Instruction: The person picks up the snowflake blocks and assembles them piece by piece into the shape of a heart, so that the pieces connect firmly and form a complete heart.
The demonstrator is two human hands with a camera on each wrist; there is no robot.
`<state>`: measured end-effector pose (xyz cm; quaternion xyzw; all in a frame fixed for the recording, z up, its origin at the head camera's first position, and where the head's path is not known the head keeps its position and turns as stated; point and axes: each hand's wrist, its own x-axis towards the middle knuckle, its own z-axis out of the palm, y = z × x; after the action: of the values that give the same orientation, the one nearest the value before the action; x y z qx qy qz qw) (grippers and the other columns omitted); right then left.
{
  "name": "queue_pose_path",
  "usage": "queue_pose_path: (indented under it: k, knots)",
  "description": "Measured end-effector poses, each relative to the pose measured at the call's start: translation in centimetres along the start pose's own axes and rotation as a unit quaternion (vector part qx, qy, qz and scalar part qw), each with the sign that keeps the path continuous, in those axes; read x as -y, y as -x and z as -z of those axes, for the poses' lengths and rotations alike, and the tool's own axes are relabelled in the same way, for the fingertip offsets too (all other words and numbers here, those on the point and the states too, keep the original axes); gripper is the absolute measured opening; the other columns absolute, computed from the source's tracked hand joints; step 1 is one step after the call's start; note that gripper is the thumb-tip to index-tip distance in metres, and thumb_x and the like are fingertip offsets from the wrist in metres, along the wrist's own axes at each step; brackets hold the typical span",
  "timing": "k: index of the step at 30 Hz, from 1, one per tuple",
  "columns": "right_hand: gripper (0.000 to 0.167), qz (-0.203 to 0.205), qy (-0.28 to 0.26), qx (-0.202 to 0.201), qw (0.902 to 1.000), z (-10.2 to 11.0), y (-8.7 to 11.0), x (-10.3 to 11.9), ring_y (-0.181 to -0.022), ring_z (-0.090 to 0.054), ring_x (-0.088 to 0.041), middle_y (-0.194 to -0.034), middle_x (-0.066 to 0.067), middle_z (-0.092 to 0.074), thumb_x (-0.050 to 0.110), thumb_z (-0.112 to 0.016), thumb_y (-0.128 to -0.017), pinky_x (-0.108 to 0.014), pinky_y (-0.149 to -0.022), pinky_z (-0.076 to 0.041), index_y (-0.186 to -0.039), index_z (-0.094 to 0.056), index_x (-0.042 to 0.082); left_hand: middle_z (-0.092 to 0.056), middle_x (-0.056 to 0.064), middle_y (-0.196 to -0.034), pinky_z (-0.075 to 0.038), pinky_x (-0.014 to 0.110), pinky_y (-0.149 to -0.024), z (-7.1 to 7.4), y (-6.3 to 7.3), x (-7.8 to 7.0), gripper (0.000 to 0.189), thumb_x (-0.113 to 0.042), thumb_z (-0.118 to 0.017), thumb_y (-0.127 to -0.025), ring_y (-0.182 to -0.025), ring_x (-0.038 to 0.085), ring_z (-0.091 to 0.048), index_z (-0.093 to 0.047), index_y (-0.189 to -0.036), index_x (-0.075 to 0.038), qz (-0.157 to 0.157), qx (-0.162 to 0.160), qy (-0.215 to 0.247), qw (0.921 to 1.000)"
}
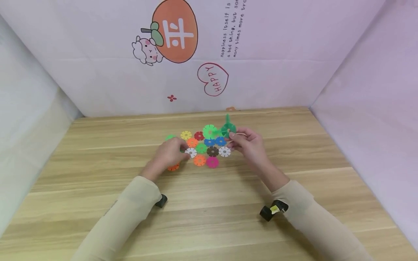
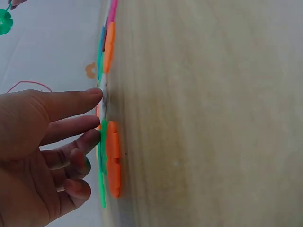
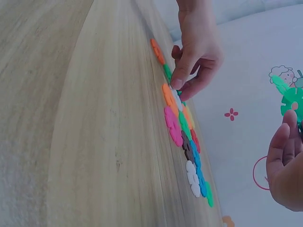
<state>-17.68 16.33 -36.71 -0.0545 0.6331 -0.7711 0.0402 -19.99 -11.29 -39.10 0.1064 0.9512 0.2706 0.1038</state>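
In the head view my left hand (image 1: 168, 156) bends over the left side of a spread of notched plastic snowflake discs. Its thumb and index finger pinch the edges of a white snowflake disc (image 1: 191, 153) lying on the table. In the left wrist view, the fingertips stand at that white disc's (image 2: 104, 97) edge. My right hand (image 1: 249, 143) holds several joined green snowflake discs (image 1: 228, 129) raised above the spread, thumb on the front one. The right wrist view shows these green discs (image 3: 292, 101) well off the table, partly cut by the frame.
Beside the hands lie orange (image 1: 200, 160), pink (image 1: 212, 162), brown (image 1: 213, 151), blue (image 1: 209, 141), yellow (image 1: 186, 135) and another white snowflake disc (image 1: 224, 151). The wooden table (image 1: 209, 217) meets a printed white backdrop (image 1: 274, 79) behind them.
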Motion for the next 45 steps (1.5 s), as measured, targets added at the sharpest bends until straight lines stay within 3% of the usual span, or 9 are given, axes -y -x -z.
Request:
queue_pose_path:
  k: [5, 11, 20, 25, 28, 33, 37, 45]
  knots:
    - [0.005, -0.008, -0.004, -0.006, 0.9999, 0.0, 0.0, -0.1, -0.074, -0.073, -0.01, -0.084, 0.002, -0.079, 0.001, -0.063, -0.102, -0.025, -0.073, -0.061, -0.107, -0.063, 0.002, -0.073, 0.014, -0.123, -0.054, 0.048, -0.102, 0.0, -0.4, 0.0, 0.036, -0.023, -0.082, -0.092, -0.117, 0.031, -0.066, -0.075, -0.12, -0.001, 0.002, -0.006, -0.021, 0.9998]
    - [0.013, -0.022, -0.026, -0.004, 0.9994, -0.1, 0.1, -0.2, -0.075, -0.074, -0.011, -0.085, 0.0, -0.079, -0.002, -0.06, -0.103, -0.025, -0.071, -0.061, -0.096, -0.06, 0.01, -0.071, 0.013, -0.123, -0.054, 0.047, -0.101, -0.1, -0.7, -0.2, 0.037, -0.022, -0.083, -0.091, -0.114, 0.029, -0.065, -0.073, -0.12, -0.002, 0.012, -0.004, -0.016, 0.9998]
    - [0.017, -0.035, -0.043, 0.008, 0.9984, -0.3, 0.1, -0.5, -0.076, -0.076, -0.012, -0.087, -0.004, -0.081, -0.001, -0.06, -0.103, -0.024, -0.067, -0.059, -0.092, -0.056, 0.012, -0.068, 0.008, -0.104, -0.052, 0.038, -0.081, -0.3, 0.3, 0.6, 0.018, -0.017, -0.078, -0.095, -0.093, 0.026, -0.061, -0.067, -0.108, -0.01, 0.015, -0.047, 0.087, 0.9949]
    - [0.016, -0.044, -0.04, 0.008, 0.9982, -0.3, -0.1, -0.7, -0.074, -0.075, -0.012, -0.085, -0.003, -0.081, 0.001, -0.06, -0.104, -0.024, -0.066, -0.059, -0.092, -0.055, 0.012, -0.07, 0.005, -0.099, -0.052, 0.032, -0.067, -0.6, 1.2, 0.2, 0.02, -0.02, -0.079, -0.096, -0.083, 0.025, -0.059, -0.071, -0.112, -0.012, -0.008, -0.111, 0.168, 0.9795]
    - [0.016, -0.049, -0.044, 0.008, 0.9978, -0.5, -0.1, -0.8, -0.073, -0.075, -0.013, -0.084, -0.002, -0.08, 0.001, -0.06, -0.104, -0.024, -0.064, -0.058, -0.092, -0.055, 0.011, -0.072, 0.003, -0.091, -0.047, 0.027, -0.055, -0.7, 1.9, -0.7, 0.017, -0.021, -0.081, -0.095, -0.07, 0.022, -0.056, -0.074, -0.106, -0.011, -0.065, -0.18, 0.18, 0.965]
    - [0.016, -0.049, -0.051, 0.013, 0.9974, -0.8, -0.1, -0.6, -0.074, -0.076, -0.013, -0.085, -0.002, -0.08, 0.0, -0.059, -0.104, -0.023, -0.063, -0.058, -0.093, -0.055, 0.011, -0.074, 0.003, -0.082, -0.039, 0.024, -0.049, -0.3, 2.5, -2.5, 0.012, -0.015, -0.083, -0.092, -0.057, 0.016, -0.05, -0.074, -0.095, -0.007, -0.167, -0.263, 0.136, 0.9404]
    - [0.017, -0.047, -0.054, 0.023, 0.9972, -1.1, 0.0, -0.5, -0.074, -0.076, -0.012, -0.085, -0.002, -0.08, 0.0, -0.059, -0.104, -0.023, -0.064, -0.058, -0.092, -0.055, 0.011, -0.074, 0.005, -0.082, -0.036, 0.024, -0.049, -0.3, 2.8, -3.3, 0.012, -0.01, -0.084, -0.09, -0.055, 0.015, -0.046, -0.073, -0.093, -0.004, -0.199, -0.288, 0.122, 0.9287]
    - [0.016, -0.046, -0.047, 0.031, 0.9973, -1.5, 0.1, -0.3, -0.076, -0.075, -0.012, -0.087, -0.003, -0.081, 0.001, -0.059, -0.104, -0.023, -0.066, -0.059, -0.093, -0.054, 0.011, -0.074, 0.008, -0.08, -0.039, 0.022, -0.05, -0.5, 2.6, -3.7, 0.013, -0.005, -0.083, -0.088, -0.053, 0.014, -0.047, -0.071, -0.087, -0.002, -0.224, -0.309, 0.122, 0.9161]
